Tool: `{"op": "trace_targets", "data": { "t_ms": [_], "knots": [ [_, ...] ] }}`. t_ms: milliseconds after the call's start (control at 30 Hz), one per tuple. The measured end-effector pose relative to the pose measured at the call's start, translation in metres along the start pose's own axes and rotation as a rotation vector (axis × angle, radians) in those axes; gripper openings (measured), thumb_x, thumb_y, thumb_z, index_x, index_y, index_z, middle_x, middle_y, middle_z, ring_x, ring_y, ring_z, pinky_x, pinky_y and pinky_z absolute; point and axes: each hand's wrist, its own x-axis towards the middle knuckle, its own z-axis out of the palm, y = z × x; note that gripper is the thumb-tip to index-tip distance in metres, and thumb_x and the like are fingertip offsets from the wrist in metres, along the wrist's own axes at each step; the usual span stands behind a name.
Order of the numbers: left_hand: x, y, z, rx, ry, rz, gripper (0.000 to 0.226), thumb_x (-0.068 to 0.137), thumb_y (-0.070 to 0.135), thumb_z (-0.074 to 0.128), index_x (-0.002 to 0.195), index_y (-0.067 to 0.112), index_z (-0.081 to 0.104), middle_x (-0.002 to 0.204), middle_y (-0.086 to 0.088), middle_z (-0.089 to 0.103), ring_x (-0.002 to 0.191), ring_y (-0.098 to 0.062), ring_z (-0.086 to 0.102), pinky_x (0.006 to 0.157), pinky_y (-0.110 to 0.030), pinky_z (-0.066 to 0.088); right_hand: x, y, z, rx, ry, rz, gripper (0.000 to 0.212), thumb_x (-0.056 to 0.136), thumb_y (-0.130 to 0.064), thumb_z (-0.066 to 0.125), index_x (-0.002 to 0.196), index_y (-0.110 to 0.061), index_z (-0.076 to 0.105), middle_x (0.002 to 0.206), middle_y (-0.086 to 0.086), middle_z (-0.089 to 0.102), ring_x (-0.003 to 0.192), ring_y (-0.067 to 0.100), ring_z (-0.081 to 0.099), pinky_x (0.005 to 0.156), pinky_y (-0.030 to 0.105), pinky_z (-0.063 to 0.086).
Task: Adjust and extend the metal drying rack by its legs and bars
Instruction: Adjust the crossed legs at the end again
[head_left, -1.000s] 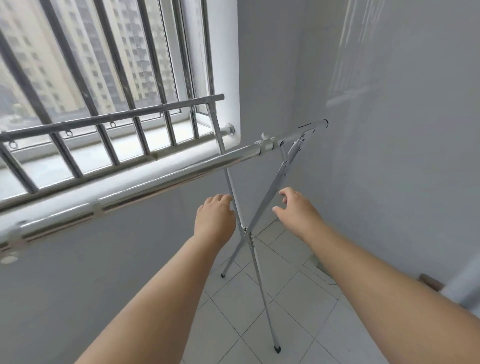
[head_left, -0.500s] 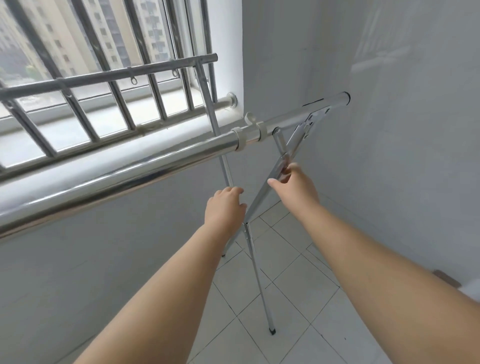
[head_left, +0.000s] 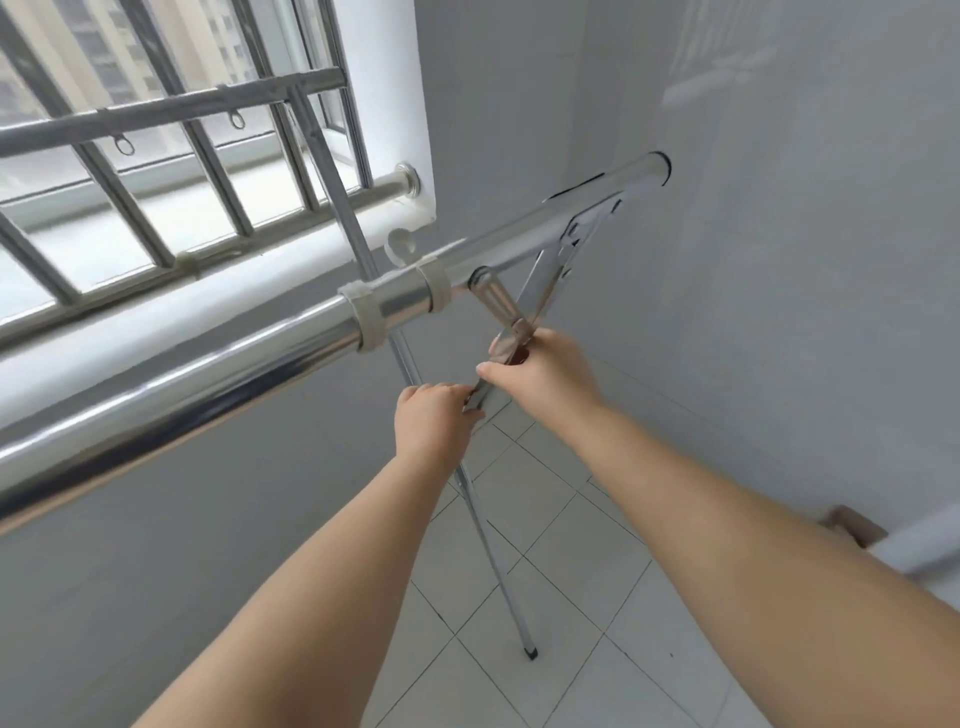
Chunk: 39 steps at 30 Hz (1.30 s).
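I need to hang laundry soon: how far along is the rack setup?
Done: the rack stands, its top bar up at window height and one leg foot on the tiled floor. In hand: the left hand and right hand both grip the crossed leg strut. Left: setting the legs; any bar extension cannot be judged.

One drying rack (head_left: 218, 374), with two crossed legs (head_left: 498, 561) visible and two plastic collars (head_left: 366, 322) on its top bar. Two hands: left hand (head_left: 428, 421), right hand (head_left: 540, 371). Two small rings (head_left: 123, 145) hang from the rail, upper left of the frame.
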Motion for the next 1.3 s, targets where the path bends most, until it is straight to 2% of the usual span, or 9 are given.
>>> {"op": "trace_targets", "data": {
  "t_ms": [167, 300, 433, 700, 800, 967, 1100, 1200, 1300],
  "knots": [
    [0.022, 0.006, 0.005, 0.026, 0.063, -0.016, 0.008, 0.084, 0.035, 0.063, 0.08, 0.028, 0.065, 0.071, 0.004, 0.067, 0.076, -0.024, 0.058, 0.077, -0.032, 0.034, 0.03, 0.003, -0.003, 0.008, -0.006, -0.028, 0.014, 0.068, -0.029, 0.071, 0.072, -0.017, 0.066, 0.07, -0.003, 0.068, 0.073, 0.02, 0.063, 0.062, 0.026, 0.049],
    [0.046, 0.015, 0.011, 0.038, 0.066, -0.063, 0.009, 0.086, 0.036, 0.062, 0.083, 0.029, 0.068, 0.062, 0.006, 0.06, 0.069, -0.023, 0.053, 0.077, -0.032, 0.035, 0.056, 0.01, -0.01, -0.018, -0.023, -0.058, 0.017, 0.067, -0.029, 0.071, 0.075, -0.015, 0.067, 0.071, 0.0, 0.069, 0.072, 0.022, 0.063, 0.057, 0.025, 0.046],
    [0.073, 0.025, 0.019, 0.065, 0.055, -0.1, 0.013, 0.086, 0.035, 0.061, 0.077, 0.027, 0.065, 0.055, 0.008, 0.046, 0.064, -0.022, 0.046, 0.076, -0.031, 0.034, 0.084, 0.018, -0.018, -0.018, -0.03, -0.071, 0.017, 0.069, -0.028, 0.07, 0.072, -0.012, 0.064, 0.071, 0.001, 0.068, 0.072, 0.024, 0.062, 0.062, 0.03, 0.049],
    [0.133, 0.051, 0.039, 0.046, 0.05, -0.13, 0.012, 0.088, 0.033, 0.058, 0.082, 0.027, 0.066, 0.062, 0.007, 0.053, 0.068, -0.023, 0.048, 0.074, -0.032, 0.031, 0.147, 0.039, -0.036, -0.037, -0.046, -0.093, 0.018, 0.071, -0.027, 0.07, 0.065, -0.012, 0.06, 0.066, 0.002, 0.061, 0.067, 0.025, 0.054, 0.058, 0.029, 0.045],
    [0.159, 0.062, 0.049, 0.039, 0.054, -0.146, 0.013, 0.087, 0.032, 0.057, 0.079, 0.026, 0.065, 0.061, 0.006, 0.052, 0.068, -0.023, 0.049, 0.072, -0.032, 0.03, 0.175, 0.049, -0.042, -0.035, -0.031, -0.075, 0.016, 0.07, -0.027, 0.07, 0.071, -0.011, 0.067, 0.075, 0.003, 0.068, 0.074, 0.025, 0.061, 0.064, 0.03, 0.05],
    [0.192, 0.077, 0.056, 0.039, 0.044, -0.144, 0.022, 0.088, 0.032, 0.057, 0.067, 0.03, 0.05, 0.053, 0.008, 0.044, 0.065, -0.022, 0.046, 0.07, -0.031, 0.026, 0.205, 0.059, -0.056, -0.015, -0.011, -0.077, 0.017, 0.071, -0.027, 0.07, 0.076, -0.01, 0.068, 0.078, 0.004, 0.07, 0.079, 0.025, 0.065, 0.069, 0.033, 0.053],
    [0.214, 0.094, 0.064, 0.047, 0.041, -0.144, 0.033, 0.087, 0.03, 0.055, 0.058, 0.025, 0.043, 0.049, 0.008, 0.041, 0.061, -0.023, 0.044, 0.069, -0.031, 0.024, 0.227, 0.069, -0.07, -0.001, 0.016, -0.076, 0.018, 0.073, -0.026, 0.072, 0.079, -0.009, 0.068, 0.081, 0.005, 0.071, 0.081, 0.025, 0.065, 0.074, 0.035, 0.054],
    [0.229, 0.103, 0.07, 0.052, 0.036, -0.127, 0.027, 0.087, 0.03, 0.056, 0.061, 0.025, 0.049, 0.049, 0.008, 0.041, 0.061, -0.023, 0.044, 0.069, -0.03, 0.024, 0.238, 0.078, -0.079, -0.007, 0.026, -0.073, 0.018, 0.073, -0.027, 0.072, 0.071, -0.011, 0.066, 0.076, 0.004, 0.07, 0.078, 0.025, 0.065, 0.069, 0.031, 0.051],
    [0.238, 0.109, 0.075, 0.061, 0.026, -0.089, 0.02, 0.088, 0.033, 0.057, 0.069, 0.028, 0.055, 0.052, 0.008, 0.045, 0.063, -0.022, 0.044, 0.069, -0.03, 0.022, 0.245, 0.087, -0.084, -0.014, 0.038, -0.073, 0.021, 0.073, -0.029, 0.072, 0.073, -0.008, 0.067, 0.077, 0.006, 0.071, 0.076, 0.025, 0.064, 0.069, 0.033, 0.052]
  ]
}}
